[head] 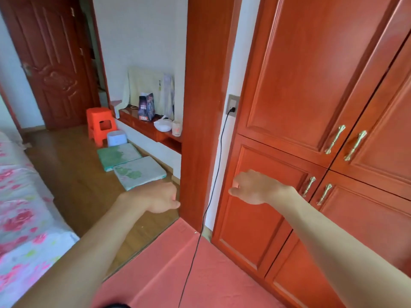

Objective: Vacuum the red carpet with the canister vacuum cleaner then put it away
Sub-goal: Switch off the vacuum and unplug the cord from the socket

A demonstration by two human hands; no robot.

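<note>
Both bare forearms stretch forward from the bottom corners, wrists bent so the hands droop. Left hand (155, 197) hangs over the wooden floor (73, 174) just beside the red door post (200, 107), fingers loosely curled, holding nothing. Right hand (253, 187) hangs before a lower door of the wardrobe (311, 85), fingers likewise slack and empty. Between them a black cord (191, 263) drops from a plug in the wall socket (232, 106) onto the red carpet (211, 285) — it covers the floor beneath the arms, up against the wardrobe. Farther left are a flowered bed (22, 196), two pale cushions (140, 172) and an orange stool (100, 123).
</note>
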